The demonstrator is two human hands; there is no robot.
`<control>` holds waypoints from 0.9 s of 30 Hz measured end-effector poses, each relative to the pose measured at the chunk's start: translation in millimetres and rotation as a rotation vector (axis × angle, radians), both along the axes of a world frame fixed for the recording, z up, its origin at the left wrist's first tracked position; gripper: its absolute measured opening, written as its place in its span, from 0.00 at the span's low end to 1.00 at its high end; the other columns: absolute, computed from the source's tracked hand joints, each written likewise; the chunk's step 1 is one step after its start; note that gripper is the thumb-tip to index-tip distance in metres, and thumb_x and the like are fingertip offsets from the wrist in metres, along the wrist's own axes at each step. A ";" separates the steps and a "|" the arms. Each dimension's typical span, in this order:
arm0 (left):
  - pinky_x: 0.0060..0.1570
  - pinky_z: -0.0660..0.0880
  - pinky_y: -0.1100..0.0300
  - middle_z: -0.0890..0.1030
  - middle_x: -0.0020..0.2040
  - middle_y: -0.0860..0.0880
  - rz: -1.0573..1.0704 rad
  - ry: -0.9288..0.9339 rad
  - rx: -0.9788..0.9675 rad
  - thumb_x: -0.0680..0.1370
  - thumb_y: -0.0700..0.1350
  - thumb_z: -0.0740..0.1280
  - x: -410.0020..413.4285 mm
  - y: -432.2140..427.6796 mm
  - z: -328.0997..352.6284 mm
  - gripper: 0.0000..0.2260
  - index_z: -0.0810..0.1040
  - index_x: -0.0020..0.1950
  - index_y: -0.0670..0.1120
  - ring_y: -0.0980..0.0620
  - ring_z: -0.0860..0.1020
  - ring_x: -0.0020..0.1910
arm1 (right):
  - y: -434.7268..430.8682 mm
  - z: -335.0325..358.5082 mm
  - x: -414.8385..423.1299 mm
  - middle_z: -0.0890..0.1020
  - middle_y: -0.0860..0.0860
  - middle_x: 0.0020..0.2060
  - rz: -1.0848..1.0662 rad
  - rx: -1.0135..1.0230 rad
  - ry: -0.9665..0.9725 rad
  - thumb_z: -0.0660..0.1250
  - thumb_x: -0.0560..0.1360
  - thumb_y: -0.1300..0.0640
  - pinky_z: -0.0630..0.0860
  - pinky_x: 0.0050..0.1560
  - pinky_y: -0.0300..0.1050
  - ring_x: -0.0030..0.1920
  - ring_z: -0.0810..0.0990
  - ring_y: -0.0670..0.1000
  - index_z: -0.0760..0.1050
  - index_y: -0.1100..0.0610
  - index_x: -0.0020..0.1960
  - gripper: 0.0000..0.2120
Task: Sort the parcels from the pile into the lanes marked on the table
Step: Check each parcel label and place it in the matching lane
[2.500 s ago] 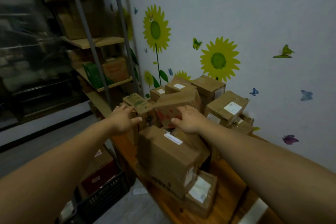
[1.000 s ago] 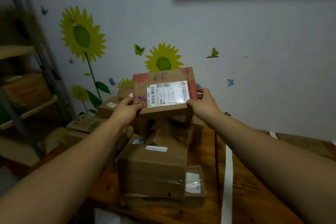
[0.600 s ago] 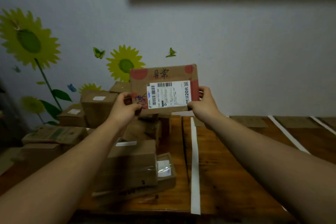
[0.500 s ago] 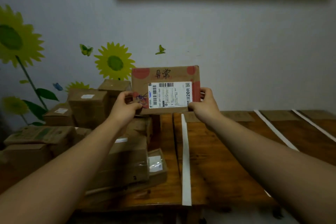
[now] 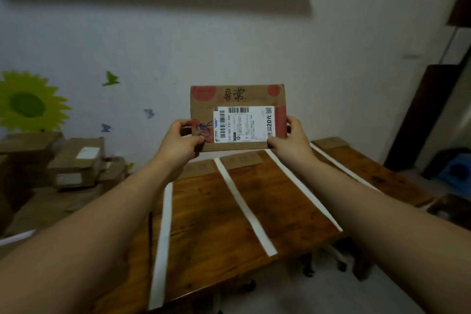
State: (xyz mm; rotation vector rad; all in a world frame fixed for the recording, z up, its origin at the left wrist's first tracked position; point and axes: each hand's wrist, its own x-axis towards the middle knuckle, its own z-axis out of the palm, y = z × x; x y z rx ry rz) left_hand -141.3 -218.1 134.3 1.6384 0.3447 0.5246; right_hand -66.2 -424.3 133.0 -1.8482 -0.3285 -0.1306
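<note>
I hold a flat brown cardboard parcel [image 5: 237, 99] upright in front of me, its white shipping label and black handwriting facing me, red patches at its corners. My left hand [image 5: 179, 143] grips its lower left edge, thumb on the front. My right hand [image 5: 290, 141] grips its lower right edge. The parcel hangs in the air above the far end of the wooden table [image 5: 211, 211]. White tape strips [image 5: 242, 201] split the tabletop into lanes. The pile of remaining parcels [image 5: 74, 160] sits at the left end.
Small cardboard tags [image 5: 240, 160] lie at the far end of the lanes by the wall. A sunflower sticker [image 5: 28, 102] marks the wall on the left. A dark board [image 5: 423, 115] leans at the right, with a blue stool [image 5: 456, 171] beyond the table's end.
I lifted the parcel off the pile with both hands and turned right. The pile slid to the left of view and the taped lanes now lie under the parcel.
</note>
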 end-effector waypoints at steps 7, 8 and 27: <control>0.53 0.78 0.47 0.76 0.50 0.51 -0.162 0.013 -0.009 0.78 0.35 0.63 104.2 -152.3 -4.2 0.14 0.68 0.62 0.46 0.51 0.79 0.47 | -161.1 -0.6 73.1 0.75 0.47 0.53 -0.146 -0.020 -0.009 0.68 0.74 0.66 0.78 0.57 0.48 0.54 0.77 0.49 0.62 0.54 0.72 0.29; 0.53 0.78 0.48 0.77 0.51 0.51 -0.184 0.022 -0.008 0.78 0.36 0.63 117.1 -170.3 -4.9 0.15 0.68 0.63 0.46 0.51 0.79 0.47 | -180.6 -1.2 81.4 0.75 0.48 0.54 -0.165 -0.021 -0.004 0.68 0.75 0.65 0.77 0.55 0.45 0.54 0.77 0.49 0.62 0.54 0.72 0.29; 0.52 0.77 0.47 0.75 0.54 0.48 -0.491 0.098 0.054 0.77 0.38 0.65 421.8 -338.1 -48.2 0.17 0.66 0.64 0.47 0.50 0.77 0.47 | -357.0 -41.0 324.7 0.73 0.43 0.49 -0.346 -0.084 0.037 0.69 0.76 0.55 0.68 0.41 0.33 0.48 0.73 0.42 0.63 0.50 0.69 0.24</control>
